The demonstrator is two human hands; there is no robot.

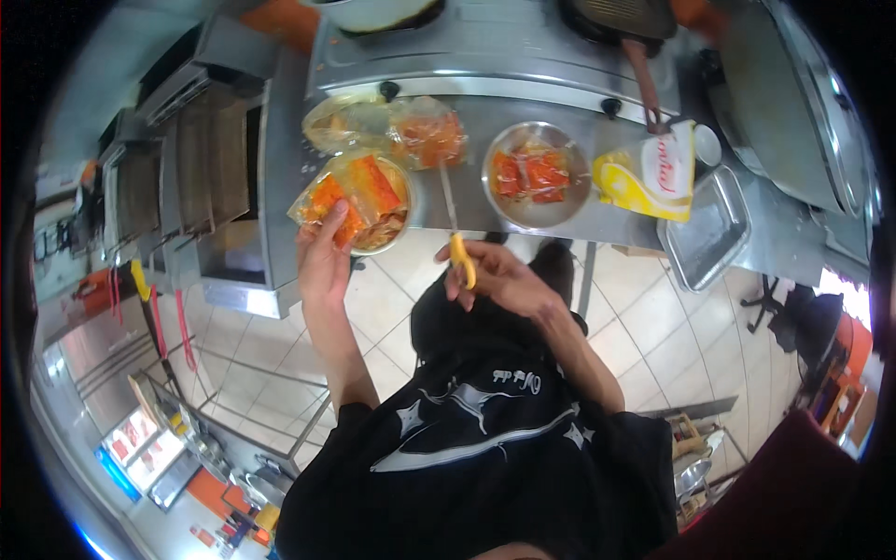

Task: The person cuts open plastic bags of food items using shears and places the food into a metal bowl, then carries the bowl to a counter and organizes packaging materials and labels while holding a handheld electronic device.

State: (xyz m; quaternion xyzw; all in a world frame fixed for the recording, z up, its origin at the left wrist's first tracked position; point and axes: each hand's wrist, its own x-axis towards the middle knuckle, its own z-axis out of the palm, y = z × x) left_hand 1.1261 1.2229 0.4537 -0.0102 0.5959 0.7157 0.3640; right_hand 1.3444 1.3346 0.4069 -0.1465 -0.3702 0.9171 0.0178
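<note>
My left hand (pixel 325 257) pinches a clear plastic packet of orange-red sticks (pixel 375 187), which look like crab sticks, over a round bowl (pixel 408 207) at the front of the counter. Pale brownish shreds show in that bowl below the packet. My right hand (pixel 504 278) grips yellow-handled scissors (pixel 461 258) in front of the counter edge. Their narrow blade points away from me, its tip near another clear bag with orange-red contents (pixel 427 131). To the right, a steel bowl (pixel 537 218) contains more orange-red pieces, apparently wrapped in clear film.
A yellow-and-white pouch (pixel 644 177), a white round container (pixel 707 146) and a metal tray (pixel 735 213) occupy the counter's right side. Behind is a stove (pixel 504 47) with a pan (pixel 616 19), its brown handle jutting forward. Ovens (pixel 210 159) stand at the left.
</note>
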